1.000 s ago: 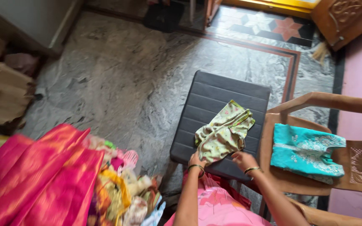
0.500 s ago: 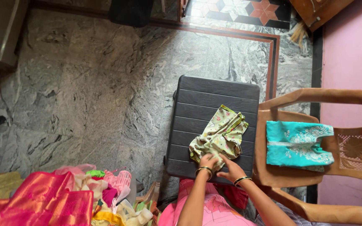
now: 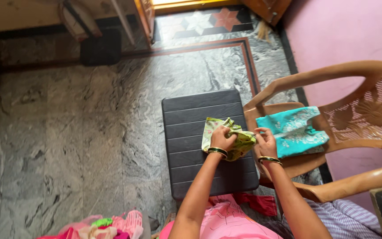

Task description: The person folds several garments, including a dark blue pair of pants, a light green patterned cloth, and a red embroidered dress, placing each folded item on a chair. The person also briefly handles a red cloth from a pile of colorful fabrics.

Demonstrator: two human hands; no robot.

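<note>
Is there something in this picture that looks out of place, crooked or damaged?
Nothing stands out. Both hands, left hand and right hand, hold a light green printed garment over the dark slatted stool. A turquoise embroidered garment lies folded on the brown plastic chair.

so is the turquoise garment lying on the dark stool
No, the turquoise garment lies on the brown plastic chair seat, beside the dark stool.

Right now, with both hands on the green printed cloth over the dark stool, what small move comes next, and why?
Probably press the fold flat onto the dark stool. The left hand and right hand both have a grip on the green printed cloth, which looks bunched and partly lifted, not lying flat. The turquoise garment lies neatly folded on the brown chair beside it, so flattening seems fitting first.
</note>
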